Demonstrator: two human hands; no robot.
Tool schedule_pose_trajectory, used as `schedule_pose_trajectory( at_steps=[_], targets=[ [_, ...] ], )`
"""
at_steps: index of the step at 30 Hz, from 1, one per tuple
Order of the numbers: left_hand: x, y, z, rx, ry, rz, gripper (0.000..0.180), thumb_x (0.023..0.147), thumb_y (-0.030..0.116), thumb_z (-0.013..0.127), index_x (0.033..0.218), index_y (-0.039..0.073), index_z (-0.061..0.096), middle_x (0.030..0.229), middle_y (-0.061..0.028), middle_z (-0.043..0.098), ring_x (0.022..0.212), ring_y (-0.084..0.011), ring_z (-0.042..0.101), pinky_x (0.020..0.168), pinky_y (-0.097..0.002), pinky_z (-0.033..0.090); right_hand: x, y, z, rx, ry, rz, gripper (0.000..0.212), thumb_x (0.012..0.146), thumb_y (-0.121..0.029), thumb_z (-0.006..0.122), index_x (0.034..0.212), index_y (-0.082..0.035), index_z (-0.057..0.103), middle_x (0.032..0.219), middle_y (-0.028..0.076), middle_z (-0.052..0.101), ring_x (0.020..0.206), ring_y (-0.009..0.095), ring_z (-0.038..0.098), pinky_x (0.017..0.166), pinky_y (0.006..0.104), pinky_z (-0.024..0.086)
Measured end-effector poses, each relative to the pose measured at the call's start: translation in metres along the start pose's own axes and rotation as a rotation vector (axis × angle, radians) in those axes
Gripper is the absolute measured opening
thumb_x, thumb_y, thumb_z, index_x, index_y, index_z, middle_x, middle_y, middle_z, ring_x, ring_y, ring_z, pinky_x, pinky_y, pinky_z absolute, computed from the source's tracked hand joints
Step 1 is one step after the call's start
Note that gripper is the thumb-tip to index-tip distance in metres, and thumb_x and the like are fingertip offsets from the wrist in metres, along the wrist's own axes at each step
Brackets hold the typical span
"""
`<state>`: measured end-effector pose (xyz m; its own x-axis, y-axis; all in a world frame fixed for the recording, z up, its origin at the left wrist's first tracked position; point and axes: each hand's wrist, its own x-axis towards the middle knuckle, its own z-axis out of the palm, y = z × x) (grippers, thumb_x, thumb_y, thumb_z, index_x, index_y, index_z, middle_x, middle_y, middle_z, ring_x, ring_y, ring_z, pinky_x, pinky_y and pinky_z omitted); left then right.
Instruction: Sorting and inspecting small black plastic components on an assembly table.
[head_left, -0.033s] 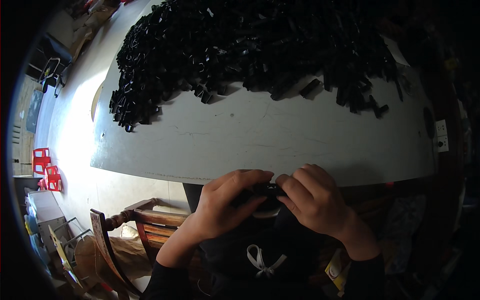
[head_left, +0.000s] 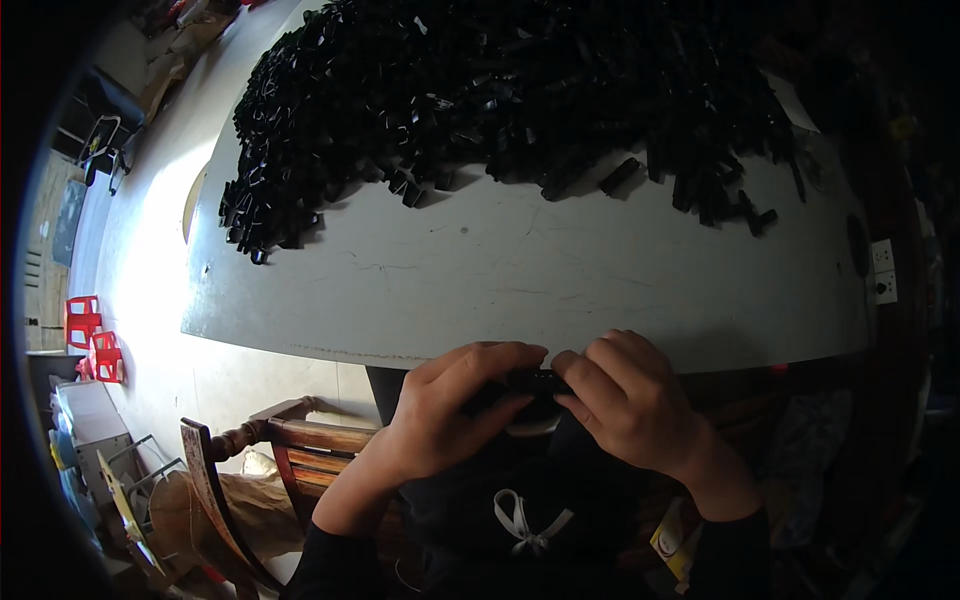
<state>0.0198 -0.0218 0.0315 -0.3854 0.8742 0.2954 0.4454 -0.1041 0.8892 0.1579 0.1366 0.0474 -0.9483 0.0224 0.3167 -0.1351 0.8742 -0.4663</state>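
Note:
Just past the near edge of the grey-white table point(head_left: 520, 290), my two hands meet in front of my dark clothing. Between the fingers and thumb of my left hand point(head_left: 440, 400) is a small black piece point(head_left: 535, 381), dark and mostly hidden. The fingers of my right hand point(head_left: 625, 405) are curled closed and pinch at its right end. A large heap of small, shiny black plastic pieces point(head_left: 480, 100) covers the far part of the table. Some pieces lie loose along the heap's near edge, one of them a short black block point(head_left: 621, 177).
A wooden chair point(head_left: 320, 435) stands at the lower left, near brown paper or sacking point(head_left: 240, 510). Red stools point(head_left: 106, 357) are on the floor at far left. A white wall socket point(head_left: 883, 272) sits at the right. The right side is dark.

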Motion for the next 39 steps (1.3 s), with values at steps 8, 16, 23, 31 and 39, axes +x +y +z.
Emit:
schedule_pose_trajectory(
  at_steps=[8,16,23,31,39],
  targets=[
    [-0.009,-0.004,-0.003,-0.041,-0.034,0.088,0.039,0.08,0.002,0.07,0.117,0.0,0.058,0.102,-0.0147,0.067,0.091,-0.0275,0.067,0.078,-0.0332,0.054,-0.008,-0.002,-0.005,0.034,-0.105,0.064,0.03,0.07,-0.011,0.077,0.093,0.002,0.062,0.075,0.007,0.053,0.061,0.02,0.056,0.052,0.0314,0.046],
    [-0.01,0.01,0.027,-0.626,-0.173,-0.031,0.05,0.101,0.038,0.039,0.104,-0.006,0.063,0.103,-0.0187,0.069,0.101,-0.0293,0.067,0.088,-0.0371,0.052,-0.023,-0.025,0.024,0.365,-0.093,-0.067,0.017,0.081,-0.005,0.064,0.098,-0.004,0.061,0.083,0.006,0.063,0.063,0.025,0.063,0.053,0.0327,0.052],
    [0.004,-0.023,0.027,-0.343,-0.034,0.082,0.039,0.097,0.033,0.048,0.101,-0.004,0.062,0.1,-0.0157,0.066,0.092,-0.0244,0.065,0.08,-0.0331,0.049,-0.005,-0.015,0.025,0.235,-0.066,0.088,0.015,0.076,-0.005,0.066,0.089,-0.007,0.059,0.094,0.007,0.062,0.081,0.023,0.065,0.062,0.0315,0.053],
    [0.071,-0.089,-0.043,0.848,0.422,-0.157,0.016,0.078,0.014,0.068,0.092,0.009,0.061,0.089,-0.0064,0.055,0.085,-0.0271,0.058,0.068,-0.0381,0.047,0.046,0.123,-0.003,-0.177,0.27,0.4,0.019,0.077,0.0,0.068,0.093,-0.006,0.059,0.082,0.008,0.065,0.078,0.027,0.067,0.06,0.0366,0.05],
    [0.053,-0.082,-0.044,0.682,0.38,-0.092,0.007,0.078,0.007,0.068,0.084,0.006,0.064,0.091,-0.0068,0.061,0.083,-0.0259,0.062,0.07,-0.0354,0.051,0.034,0.1,0.015,-0.334,-0.125,0.729,0.029,0.081,0.0,0.066,0.104,-0.005,0.05,0.101,0.016,0.064,0.089,0.03,0.067,0.07,0.041,0.053]
  ],
)
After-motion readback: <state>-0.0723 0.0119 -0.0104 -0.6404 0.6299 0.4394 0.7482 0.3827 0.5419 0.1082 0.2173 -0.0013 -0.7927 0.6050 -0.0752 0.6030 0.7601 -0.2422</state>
